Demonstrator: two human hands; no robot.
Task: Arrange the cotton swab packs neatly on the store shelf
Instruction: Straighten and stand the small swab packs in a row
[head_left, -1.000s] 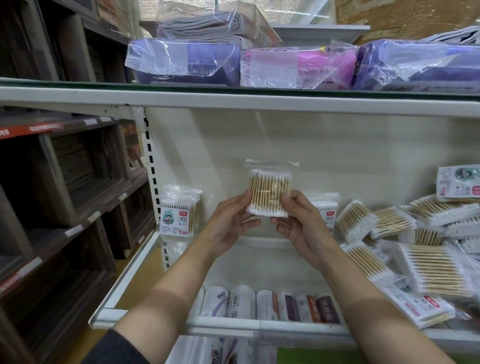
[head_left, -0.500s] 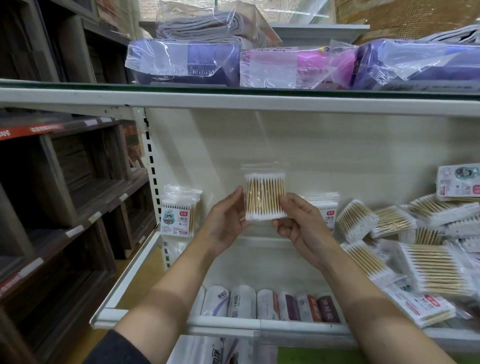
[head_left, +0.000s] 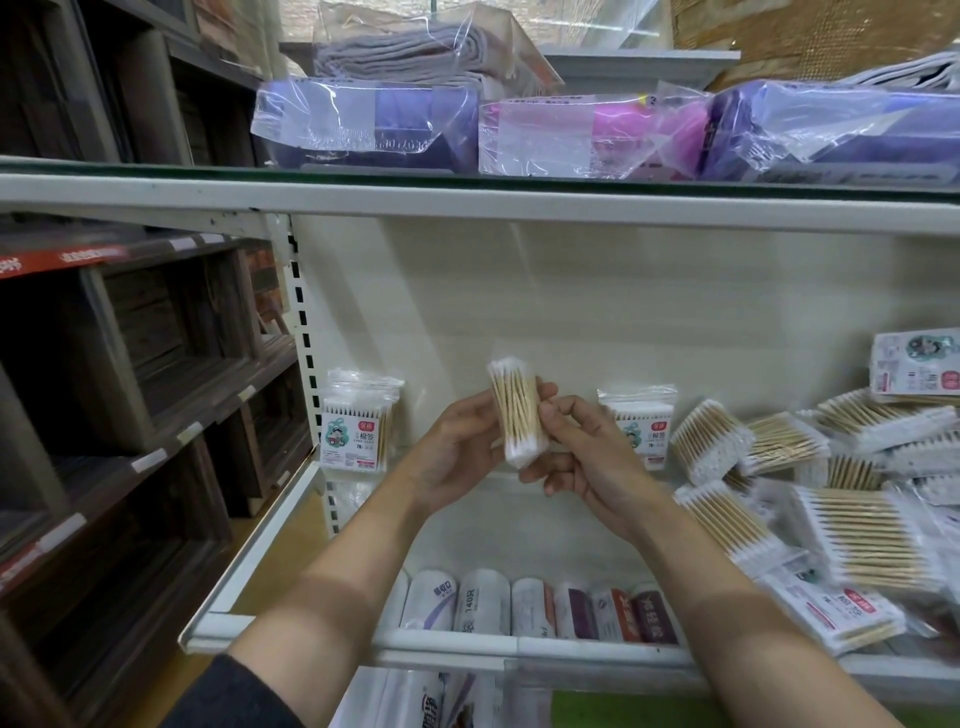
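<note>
Clear cotton swab pack (head_left: 517, 410) upright, wooden sticks, white tips.

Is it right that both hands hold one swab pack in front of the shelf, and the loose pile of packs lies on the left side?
Not quite. The head view shows both hands, left and right, holding one swab pack, but the loose pile lies on the right side of the shelf.

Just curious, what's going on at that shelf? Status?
Left hand and right hand both grip one cotton swab pack, held upright above the shelf. Loose swab packs heaped right. Nothing blocking.
</note>
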